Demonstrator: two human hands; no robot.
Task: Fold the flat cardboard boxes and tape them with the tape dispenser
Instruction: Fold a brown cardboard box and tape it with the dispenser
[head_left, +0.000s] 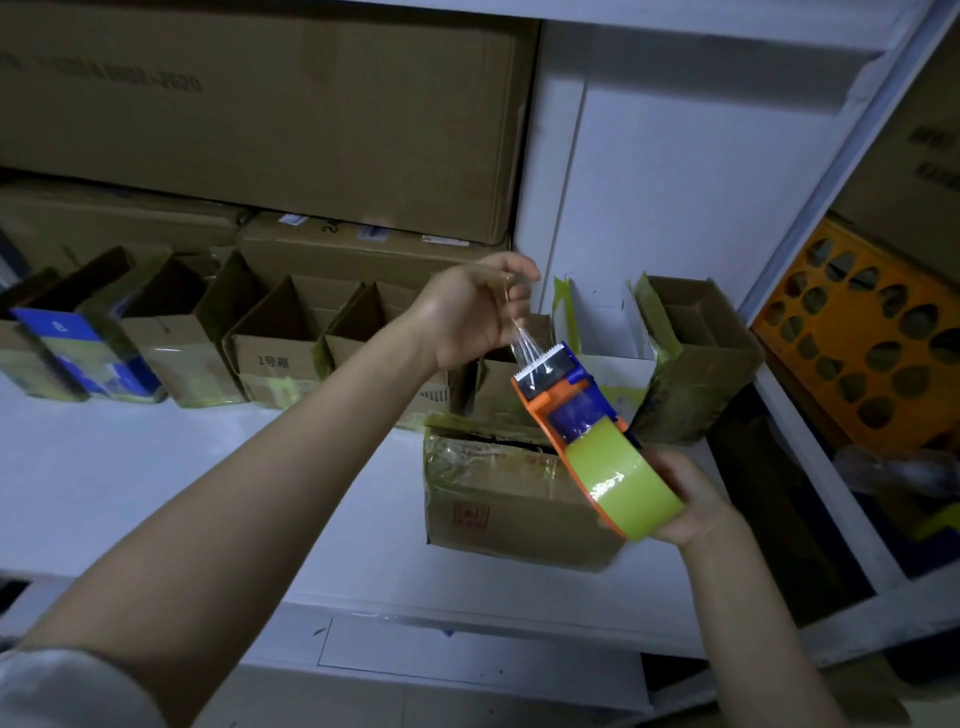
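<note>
Upper left of the frame: a large brown carton (260, 104), lying on flatter ones. Below it, along the back of the white shelf (156, 467), a row of open cardboard boxes (275, 353), upright, side by side, patched with yellow-green tape; a blue box (78, 353) near the left end.

At centre, reaching up from the lower left: the left hand (467, 312), fingers curled and pressed together, pinching the free end of the clear tape strip (524, 345), bunched narrow between fingertips and toothed blade.

Just right of centre, tilted with the blade end up: the orange and blue tape dispenser (566, 410), loaded with a yellow-green tape roll (628, 483) at its lower end. Behind and beneath it, resting on the shelf, a closed cardboard box (498, 499), taped over the top.

Lower right of centre: the right hand (685, 504), gripping the dispenser at the roll end, fingers wrapped behind.

Further right, another open box (696, 358) against the wall, then an orange crate (857, 338) with oval holes near the right edge.
</note>
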